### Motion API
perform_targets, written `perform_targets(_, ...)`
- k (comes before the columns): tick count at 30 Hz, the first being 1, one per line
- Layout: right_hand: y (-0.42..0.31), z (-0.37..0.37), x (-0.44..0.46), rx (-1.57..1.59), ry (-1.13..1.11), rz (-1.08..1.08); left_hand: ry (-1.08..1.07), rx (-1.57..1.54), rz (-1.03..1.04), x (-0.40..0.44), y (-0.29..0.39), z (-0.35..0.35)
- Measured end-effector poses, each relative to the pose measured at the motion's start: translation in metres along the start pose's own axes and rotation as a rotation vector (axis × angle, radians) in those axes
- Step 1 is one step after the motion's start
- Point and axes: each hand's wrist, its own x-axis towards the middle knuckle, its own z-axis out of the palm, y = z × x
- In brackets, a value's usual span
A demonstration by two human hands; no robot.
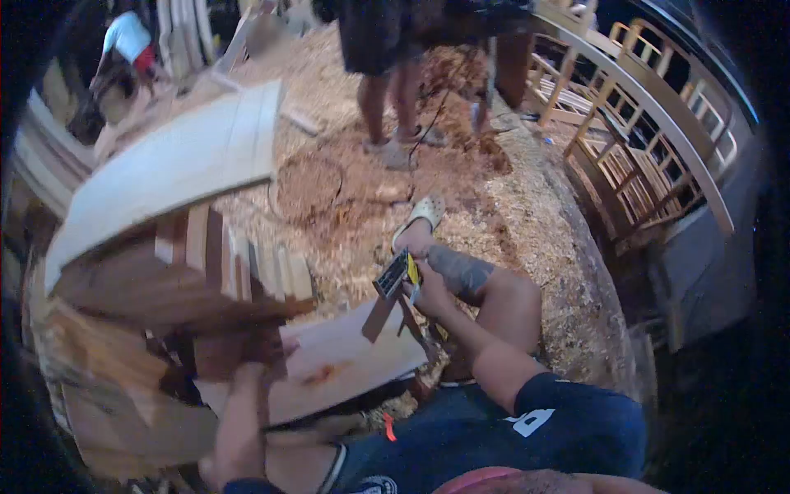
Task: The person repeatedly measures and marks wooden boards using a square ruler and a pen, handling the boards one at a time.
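My right hand (428, 290) is closed round a yellow-and-black hand tool (406, 276) with a flat, dark metal side; its exact kind is not clear. The tool is over the right end of a pale wooden board (354, 354), beside a narrow brown wood strip (379, 319) that stands tilted there. Near the board's left end is my left hand (253, 369), blurred, next to a dark brown wood piece (222, 350). Its fingers are too smeared to show whether they grip anything. A reddish-brown mark shows on the board's face.
Stacked wood pieces (206, 251) and a wide pale panel (181, 156) lie to the left. Wood shavings (527, 272) cover the ground. Wooden frames (634, 140) stand at right. A person (383, 49) stands ahead; another person (127, 41) bends at the far left.
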Motion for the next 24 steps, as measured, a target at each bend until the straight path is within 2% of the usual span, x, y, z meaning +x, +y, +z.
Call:
perform_targets(2, -0.007, 0.011, -0.009, -0.032, -0.011, -0.185, 0.025, -0.017, -0.014, -0.002, -0.005, 0.005)
perform_targets(7, -0.033, 0.032, -0.048, -0.062, -0.344, -0.183, 0.09, -0.04, -0.048, 0.013, -0.002, 0.006)
perform_targets(9, -0.017, 0.049, -0.062, -0.116, -0.461, -0.231, 0.107, -0.025, -0.048, 0.021, 0.001, -0.001)
perform_targets(11, 0.013, 0.069, -0.076, 0.175, -0.667, -0.001, 0.102, 0.007, -0.017, 0.031, 0.015, -0.024)
perform_targets(12, -0.005, 0.063, -0.08, 0.156, -0.702, 0.019, 0.044, 0.013, 0.021, 0.027, 0.026, -0.046)
perform_targets(14, -0.05, 0.05, -0.087, 0.118, -0.773, 0.056, -0.272, -0.059, 0.14, 0.003, 0.056, -0.118)
perform_targets(15, -0.054, 0.05, -0.085, 0.188, -0.796, 0.186, -0.107, -0.32, 0.212, -0.015, 0.055, -0.143)
perform_targets(17, -0.043, 0.05, -0.085, -0.211, -0.727, -0.279, 0.218, -0.708, 0.418, -0.056, 0.057, -0.187)
perform_targets(20, -0.036, 0.07, -0.086, 0.156, -0.811, 0.11, 0.663, -0.816, 0.373, -0.128, 0.052, -0.211)
perform_targets(22, -0.036, 0.087, -0.077, 0.416, -0.818, 0.409, 0.777, -0.838, 0.319, -0.155, 0.05, -0.207)
perform_targets(23, -0.041, 0.079, -0.084, 0.312, -0.81, 0.252, 0.813, -0.861, 0.287, -0.164, 0.048, -0.201)
perform_targets(24, -0.045, 0.076, -0.087, 0.329, -0.799, 0.308, 0.831, -0.88, 0.272, -0.171, 0.045, -0.196)
